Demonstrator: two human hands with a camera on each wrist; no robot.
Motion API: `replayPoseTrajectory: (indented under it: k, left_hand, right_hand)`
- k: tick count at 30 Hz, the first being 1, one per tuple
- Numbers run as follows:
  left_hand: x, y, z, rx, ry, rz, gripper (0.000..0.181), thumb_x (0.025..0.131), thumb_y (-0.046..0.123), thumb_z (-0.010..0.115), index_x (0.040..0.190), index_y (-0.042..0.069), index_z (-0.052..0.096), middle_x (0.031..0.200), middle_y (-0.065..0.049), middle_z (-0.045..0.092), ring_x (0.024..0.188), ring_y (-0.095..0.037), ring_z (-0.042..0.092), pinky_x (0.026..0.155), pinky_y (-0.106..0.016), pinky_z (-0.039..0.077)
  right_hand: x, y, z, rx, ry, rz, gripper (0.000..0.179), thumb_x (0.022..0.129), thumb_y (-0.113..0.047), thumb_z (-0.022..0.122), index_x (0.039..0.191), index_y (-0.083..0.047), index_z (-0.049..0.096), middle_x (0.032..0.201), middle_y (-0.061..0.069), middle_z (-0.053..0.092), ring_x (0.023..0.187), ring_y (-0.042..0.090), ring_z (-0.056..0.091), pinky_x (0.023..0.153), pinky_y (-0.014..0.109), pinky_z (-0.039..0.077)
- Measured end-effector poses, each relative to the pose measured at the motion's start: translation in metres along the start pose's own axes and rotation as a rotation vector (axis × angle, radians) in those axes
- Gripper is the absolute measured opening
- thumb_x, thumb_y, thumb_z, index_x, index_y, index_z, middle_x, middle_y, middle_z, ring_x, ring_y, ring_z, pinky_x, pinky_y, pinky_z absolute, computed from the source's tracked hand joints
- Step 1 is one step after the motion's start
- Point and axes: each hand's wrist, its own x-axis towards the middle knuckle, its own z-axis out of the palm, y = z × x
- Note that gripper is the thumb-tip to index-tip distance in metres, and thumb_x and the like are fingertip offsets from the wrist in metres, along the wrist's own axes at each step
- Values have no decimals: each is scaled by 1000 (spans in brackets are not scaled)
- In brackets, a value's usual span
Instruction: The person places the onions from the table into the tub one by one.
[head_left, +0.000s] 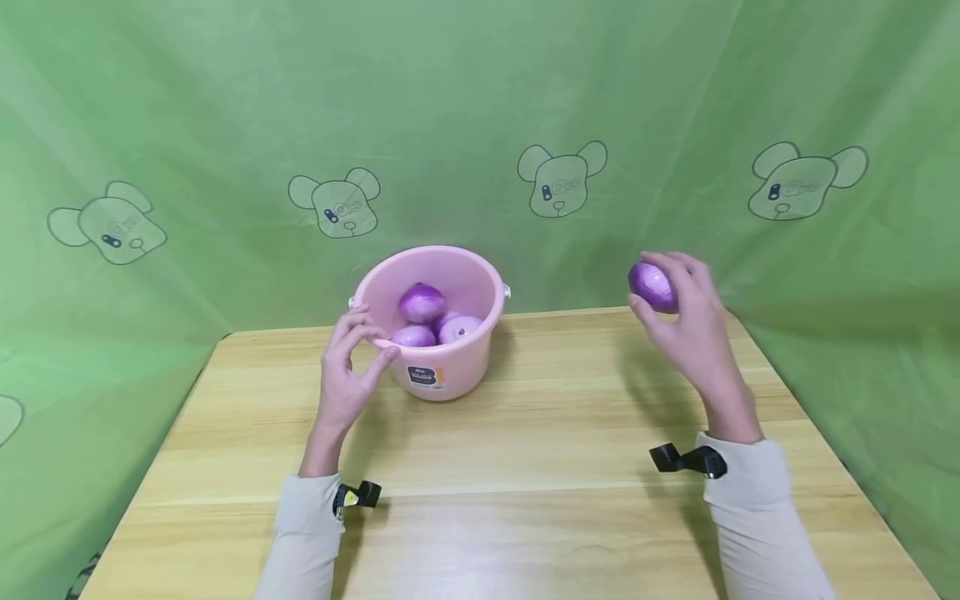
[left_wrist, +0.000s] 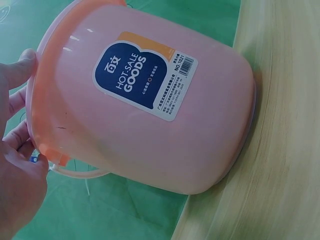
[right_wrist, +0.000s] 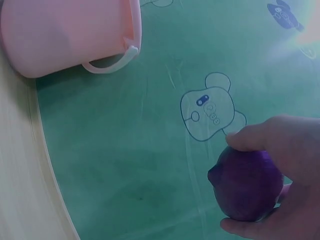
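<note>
A pink bucket [head_left: 450, 367] with a printed label stands upright on the wooden table. Inside it lie several purple onions [head_left: 422, 302], partly hidden by the near wall. My left hand [head_left: 347, 367] grips the bucket's rim at its near left side. In the left wrist view, the fingers [left_wrist: 19, 134] curl at the rim and the label [left_wrist: 145, 75] faces the camera. Off to the right of the bucket, my right hand [head_left: 693, 321] holds another purple onion [head_left: 652, 286] in the air between thumb and fingers. Its pointed tip shows in the right wrist view.
The wooden table [head_left: 540, 450] spreads around the bucket. Right behind its far edge hangs a green curtain [head_left: 450, 100] with bear-head drawings, which also runs down both sides. A white handle [right_wrist: 112, 65] hangs at the bucket's side.
</note>
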Motion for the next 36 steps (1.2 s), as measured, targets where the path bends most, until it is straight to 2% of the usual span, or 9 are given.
replayPoseTrajectory:
  k: [11,18,25,31,36]
  left_hand:
    - [1,1,0,-4,-4,-4,17,79,-18,75,92,-15,64,110,-30,58,133,-57,41,124,-56,22]
    - [1,1,0,2,-2,1,17,79,-18,75,91,-14,64,110,-37,56,133,-56,42,124,-56,22]
    - [0,1,-2,14,4,1,17,79,-17,76,91,-14,64,110,-31,58,133,-56,42,123,-55,23]
    - [1,0,-2,17,1,9,18,79,-16,76,92,-14,64,110,-34,58,134,-55,42,123,-57,22]
    - [1,-1,-1,17,1,9,16,80,-14,76,91,-13,64,110,-31,59,134,-54,43,123,-57,22]
  right_hand:
    - [2,-14,8,22,-26,-19,55,93,-20,76,145,-17,57,152,20,41,131,45,47,102,71,44]
    - [5,-25,14,28,-33,-64,53,94,-21,76,144,-18,58,152,20,41,131,45,47,101,72,45]
    - [9,-36,26,24,-55,-123,52,93,-20,76,143,-16,59,151,21,41,133,44,46,103,72,44]
    - [12,-44,34,33,-67,-147,51,93,-18,75,142,-15,59,151,21,41,134,43,45,104,71,42]
    - [14,-49,43,29,-79,-168,51,93,-18,76,141,-16,60,150,20,43,131,42,48,104,68,44]
